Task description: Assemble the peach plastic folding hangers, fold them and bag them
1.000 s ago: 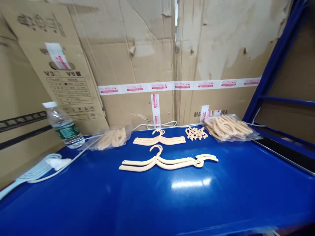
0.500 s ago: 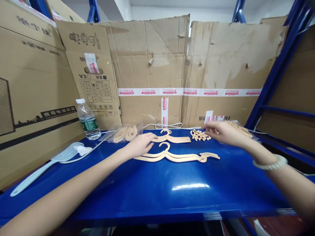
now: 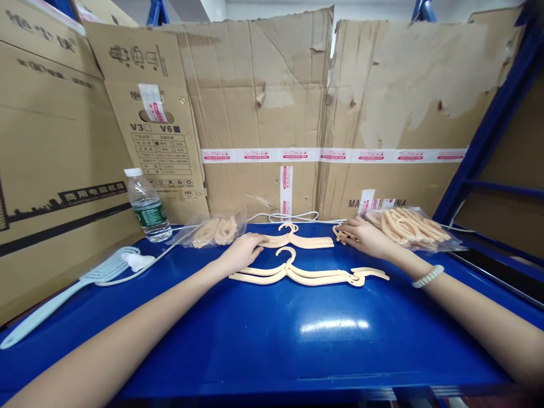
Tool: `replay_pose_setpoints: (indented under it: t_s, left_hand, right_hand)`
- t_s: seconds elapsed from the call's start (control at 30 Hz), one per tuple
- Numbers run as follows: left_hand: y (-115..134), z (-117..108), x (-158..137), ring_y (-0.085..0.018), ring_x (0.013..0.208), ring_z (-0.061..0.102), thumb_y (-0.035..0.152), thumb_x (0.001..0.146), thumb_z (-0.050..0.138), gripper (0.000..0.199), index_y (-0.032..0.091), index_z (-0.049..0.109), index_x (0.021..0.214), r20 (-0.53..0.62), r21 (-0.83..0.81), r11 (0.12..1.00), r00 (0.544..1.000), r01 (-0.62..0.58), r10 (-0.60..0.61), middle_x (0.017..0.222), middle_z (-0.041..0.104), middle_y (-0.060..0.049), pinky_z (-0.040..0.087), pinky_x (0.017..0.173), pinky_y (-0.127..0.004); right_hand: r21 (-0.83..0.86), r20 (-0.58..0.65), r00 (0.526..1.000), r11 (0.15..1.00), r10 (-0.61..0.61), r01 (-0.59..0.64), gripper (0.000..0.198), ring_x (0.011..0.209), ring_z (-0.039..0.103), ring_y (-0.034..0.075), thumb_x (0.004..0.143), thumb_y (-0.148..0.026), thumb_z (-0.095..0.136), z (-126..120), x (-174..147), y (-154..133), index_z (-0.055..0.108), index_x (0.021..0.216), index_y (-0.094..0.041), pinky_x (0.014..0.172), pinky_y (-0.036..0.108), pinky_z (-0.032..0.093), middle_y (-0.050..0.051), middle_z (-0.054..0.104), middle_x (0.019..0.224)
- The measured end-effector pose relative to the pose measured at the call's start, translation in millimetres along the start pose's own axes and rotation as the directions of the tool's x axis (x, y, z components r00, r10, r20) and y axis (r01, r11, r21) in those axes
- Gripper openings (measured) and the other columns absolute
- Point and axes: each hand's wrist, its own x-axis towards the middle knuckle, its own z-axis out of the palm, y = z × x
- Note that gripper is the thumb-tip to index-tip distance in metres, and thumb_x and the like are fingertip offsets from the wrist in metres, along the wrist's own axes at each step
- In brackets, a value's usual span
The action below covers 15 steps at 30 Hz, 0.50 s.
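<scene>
Two rows of beige plastic clothes hangers lie on the blue table. My left hand (image 3: 243,250) is at the left end of the back hangers (image 3: 312,242), its fingers and thumb closed around that end, which they cover. In front lie more folded hangers (image 3: 317,277), one hook upright in the picture and a separate curved piece (image 3: 369,275) at their right end. My right hand (image 3: 369,238) reaches over a small pile of beige hook-like pieces (image 3: 340,233). Its fingers are apart on the pile and partly hide it.
Clear bags of beige parts lie at the left (image 3: 215,231) and right (image 3: 412,226). A water bottle (image 3: 148,209), a pale blue slotted spatula (image 3: 108,269) and a white cable (image 3: 293,216) are on the table (image 3: 263,334). Cardboard boxes (image 3: 255,113) wall the back. A dark flat device (image 3: 497,277) lies right.
My right hand has come left and down onto the small pieces, uncovering the right bag. My left hand has shifted slightly left. The view has moved a little.
</scene>
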Motion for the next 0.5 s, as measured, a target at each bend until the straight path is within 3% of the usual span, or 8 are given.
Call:
replay_pose_setpoints:
  t_s: [0.13,0.27,0.5]
  left_hand:
    - [0.3,-1.0,1.1,-0.025,0.102,0.063,0.008,0.083,0.055,0.027,0.014,0.067,0.106,0.002,0.004,1.0,1.0,0.017,-0.017,0.108,0.07,-0.011,0.049,0.091,-0.04]
    - [4.4,0.3,0.6,-0.024,0.1,0.063,0.006,0.083,0.054,0.025,0.016,0.07,0.101,-0.009,-0.002,1.0,1.0,0.013,-0.013,0.103,0.07,-0.01,0.049,0.09,-0.038]
    - [11.5,-1.7,-2.5,-0.021,0.093,0.063,0.005,0.085,0.05,0.023,0.014,0.068,0.096,-0.065,-0.018,1.0,0.998,0.009,-0.01,0.097,0.066,-0.009,0.05,0.086,-0.034]
  right_hand:
    - [0.037,0.02,1.0,0.999,-0.006,0.005,0.033,0.103,0.054,0.03,0.089,-0.025,0.047,11.1,-1.7,-0.9,0.065,0.116,-0.019,0.091,0.046,0.045,0.014,0.063,0.111]
    - [0.043,0.021,1.0,0.999,0.016,-0.017,0.028,0.097,0.054,0.029,0.09,-0.021,0.045,15.1,-3.3,-5.1,0.069,0.103,-0.015,0.087,0.045,0.047,0.014,0.065,0.101]
    - [0.093,-0.102,0.995,0.995,-0.019,0.029,0.027,0.094,0.055,0.028,0.09,-0.02,0.044,14.4,-3.0,-9.8,0.071,0.093,-0.019,0.084,0.043,0.047,0.013,0.065,0.097]
